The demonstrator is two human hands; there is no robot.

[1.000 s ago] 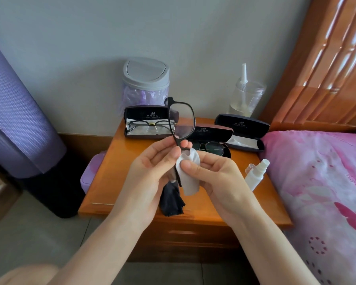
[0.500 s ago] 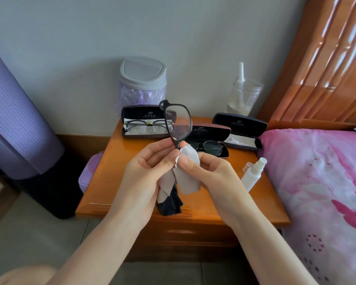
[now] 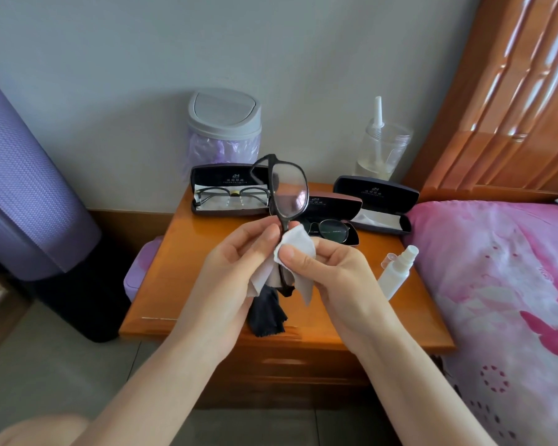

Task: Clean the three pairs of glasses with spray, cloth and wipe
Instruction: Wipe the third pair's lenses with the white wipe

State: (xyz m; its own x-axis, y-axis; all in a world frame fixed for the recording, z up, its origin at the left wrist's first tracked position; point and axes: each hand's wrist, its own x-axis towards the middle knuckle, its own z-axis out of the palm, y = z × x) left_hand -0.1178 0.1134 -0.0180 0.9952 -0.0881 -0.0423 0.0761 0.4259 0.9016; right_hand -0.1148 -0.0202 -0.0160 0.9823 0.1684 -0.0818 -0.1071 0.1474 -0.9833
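A black-framed pair of glasses (image 3: 289,191) stands on end above the nightstand (image 3: 178,268). My left hand (image 3: 236,268) grips its lower part. My right hand (image 3: 329,268) pinches a white wipe (image 3: 298,244) wrapped over the lower lens, which is hidden. A dark cloth (image 3: 266,312) hangs below my left hand. Two more pairs lie in open cases: one at the back left (image 3: 231,196), one in the middle (image 3: 331,231). A third open case (image 3: 377,204) holds only a white cloth. A small white spray bottle (image 3: 397,273) lies at the right.
A grey-lidded mini bin (image 3: 224,127) and a clear jar with a white nozzle (image 3: 380,149) stand at the back by the wall. A pink bed (image 3: 496,284) borders the nightstand on the right. A purple rolled mat (image 3: 23,175) leans at the left.
The glasses have shifted slightly in my hands. The wipe has moved a little around the lower lens between my right thumb and fingers.
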